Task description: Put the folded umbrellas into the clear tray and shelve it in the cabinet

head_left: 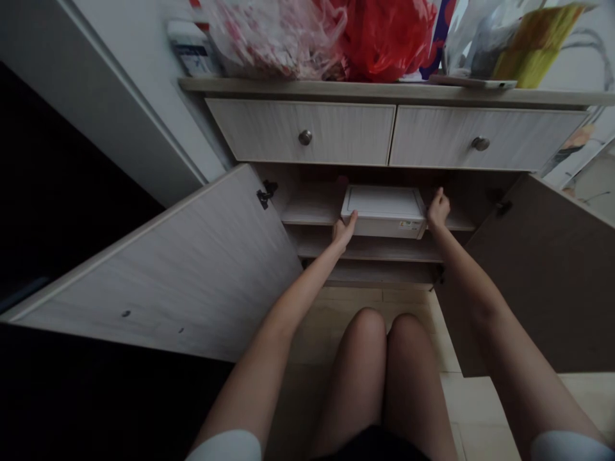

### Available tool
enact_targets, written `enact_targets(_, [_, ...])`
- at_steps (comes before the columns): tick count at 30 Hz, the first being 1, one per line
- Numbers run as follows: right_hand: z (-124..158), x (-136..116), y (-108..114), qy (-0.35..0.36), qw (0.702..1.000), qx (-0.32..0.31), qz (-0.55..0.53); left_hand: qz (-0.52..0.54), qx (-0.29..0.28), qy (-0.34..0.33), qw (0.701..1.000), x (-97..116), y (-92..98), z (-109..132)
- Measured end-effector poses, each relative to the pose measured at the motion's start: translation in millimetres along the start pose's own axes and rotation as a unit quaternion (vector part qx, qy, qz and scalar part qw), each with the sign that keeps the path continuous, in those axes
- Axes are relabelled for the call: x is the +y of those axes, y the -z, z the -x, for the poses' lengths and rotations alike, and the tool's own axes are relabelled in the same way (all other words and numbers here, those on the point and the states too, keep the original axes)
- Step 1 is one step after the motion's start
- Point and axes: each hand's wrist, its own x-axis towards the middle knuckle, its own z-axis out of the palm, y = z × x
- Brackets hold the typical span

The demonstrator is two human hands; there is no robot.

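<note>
A white lidded box [384,202] with a small label on its front rests on the upper shelf inside the open cabinet, its front end jutting over the shelf edge. My left hand [344,232] grips its left front corner, thumb up on the top edge and the other fingers partly hidden below. At the box's right side is my right hand [438,209], closed, with its inner edge against the box near the front corner. The right fingertips are largely hidden.
The left door [192,269] and right door [542,275] stand swung outward on either side. Two knobbed drawers [346,131] run above the opening. On the countertop sit a red plastic bag [384,38], a clear bag [283,38] and a white bottle [193,51].
</note>
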Motion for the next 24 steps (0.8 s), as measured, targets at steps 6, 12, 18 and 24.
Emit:
enact_targets(6, [85,-1,17,0.313,0.913,-0.084,0.248,-0.254,0.024,-0.337,0.906,-26,0.8,21])
enact_targets(12, [138,25,0,0.281,0.864,-0.169,0.383,-0.402,-0.02,-0.358,0.843,-42,-11.0,19])
enact_targets(18, [119,34,-14,0.251,0.855,-0.174,0.419,-0.426,-0.006,-0.338,0.839,-40,-27.1,5])
enact_targets(24, [105,33,-32,0.232,0.846,-0.163,0.451,-0.416,0.005,-0.335,0.845,-30,-38.1,-13])
